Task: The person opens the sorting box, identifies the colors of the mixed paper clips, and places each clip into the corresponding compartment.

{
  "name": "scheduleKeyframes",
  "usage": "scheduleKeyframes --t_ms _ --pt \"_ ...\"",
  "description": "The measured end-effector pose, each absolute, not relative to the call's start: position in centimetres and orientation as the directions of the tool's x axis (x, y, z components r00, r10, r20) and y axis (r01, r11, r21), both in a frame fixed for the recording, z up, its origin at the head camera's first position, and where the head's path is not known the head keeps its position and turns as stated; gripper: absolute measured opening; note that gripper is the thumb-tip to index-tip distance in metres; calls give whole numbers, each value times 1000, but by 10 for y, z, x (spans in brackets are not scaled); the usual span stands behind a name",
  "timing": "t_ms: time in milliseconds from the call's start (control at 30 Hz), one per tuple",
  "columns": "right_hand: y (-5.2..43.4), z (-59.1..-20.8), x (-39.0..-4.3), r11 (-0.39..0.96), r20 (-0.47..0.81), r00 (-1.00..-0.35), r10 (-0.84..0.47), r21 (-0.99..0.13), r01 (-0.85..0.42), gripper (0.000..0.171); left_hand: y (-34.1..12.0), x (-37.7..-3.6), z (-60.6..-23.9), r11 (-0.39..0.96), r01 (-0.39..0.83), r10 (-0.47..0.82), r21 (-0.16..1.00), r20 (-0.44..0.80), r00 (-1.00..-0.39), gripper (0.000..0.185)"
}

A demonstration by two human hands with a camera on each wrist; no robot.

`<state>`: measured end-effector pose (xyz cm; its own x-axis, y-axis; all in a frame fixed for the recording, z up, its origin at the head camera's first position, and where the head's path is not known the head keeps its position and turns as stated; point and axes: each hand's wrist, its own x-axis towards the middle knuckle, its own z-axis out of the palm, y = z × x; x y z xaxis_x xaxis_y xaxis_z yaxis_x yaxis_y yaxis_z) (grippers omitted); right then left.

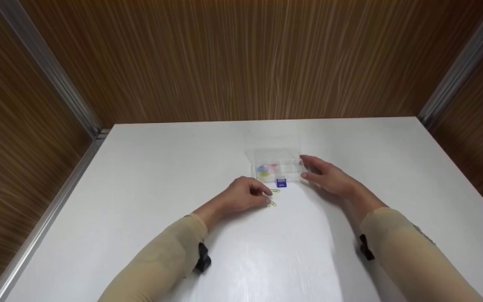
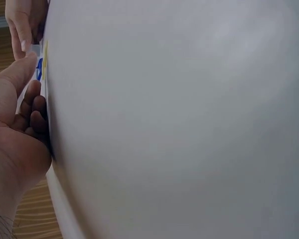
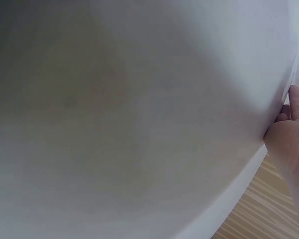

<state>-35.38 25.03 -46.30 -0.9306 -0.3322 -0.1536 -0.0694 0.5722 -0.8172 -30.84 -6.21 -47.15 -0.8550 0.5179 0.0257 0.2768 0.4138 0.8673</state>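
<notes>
A clear compartment box (image 1: 294, 167) stands on the table, its transparent lid (image 1: 277, 144) raised at the back. Blue (image 1: 262, 168), pink (image 1: 273, 167) and yellow (image 1: 264, 174) small pieces lie in its left compartments, too small to identify. A dark blue clasp (image 1: 281, 183) is at the box's front. My right hand (image 1: 329, 176) holds the right end of the box between thumb and fingers. Just in front of the box, my left hand (image 1: 245, 195) has thumb and forefinger apart beside two yellow paper clips, one farther back (image 1: 276, 191) and one nearer (image 1: 273, 204), by the thumb tip.
The white table (image 1: 162, 167) runs back to a wood-grain panel (image 1: 241, 63). Similar panels with metal edge strips (image 1: 61, 79) stand on both sides. Each sleeve has a dark wrist mount, the left (image 1: 203, 258) and the right (image 1: 366, 247).
</notes>
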Motion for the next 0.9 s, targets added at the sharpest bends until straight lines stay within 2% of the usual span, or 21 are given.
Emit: scheduleKeyframes --t_ms 367,900 --pt "249 -462 -352 575 -143 -933 -331 -814 -79 72 -60 -310 -473 439 332 540 835 50 -840 17" --pt "249 -462 -352 579 -143 -934 -327 -812 -78 72 -58 -308 -472 456 339 524 823 59 -849 17"
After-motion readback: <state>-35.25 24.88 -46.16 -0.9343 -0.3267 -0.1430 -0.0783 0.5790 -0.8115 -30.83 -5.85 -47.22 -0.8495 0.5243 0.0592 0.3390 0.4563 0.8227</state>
